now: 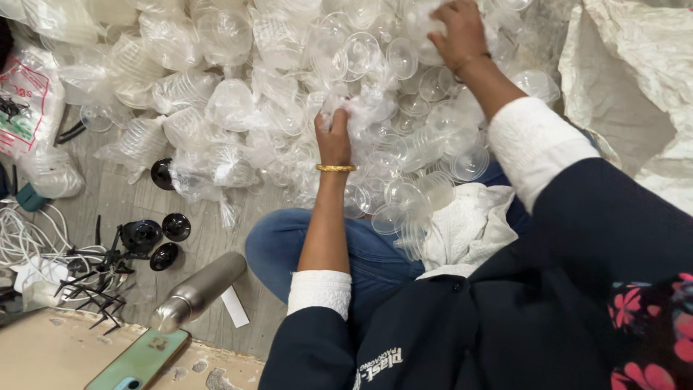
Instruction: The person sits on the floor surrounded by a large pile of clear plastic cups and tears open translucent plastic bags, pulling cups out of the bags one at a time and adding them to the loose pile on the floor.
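Note:
A big heap of clear plastic dome cups, many loose and others stacked inside thin clear bags, covers the floor ahead of me. My left hand, with a gold bangle on the wrist, is closed on a crumpled clear plastic bag in the middle of the heap. My right hand reaches further back into the pile, fingers curled down on clear cups there; what exactly it grips is hidden. My knee in blue jeans lies below the heap.
A steel bottle lies on the floor at the left, near black round caps and black spiky plastic parts. A phone rests on a worn board. White woven sack at right; white cloth on my lap.

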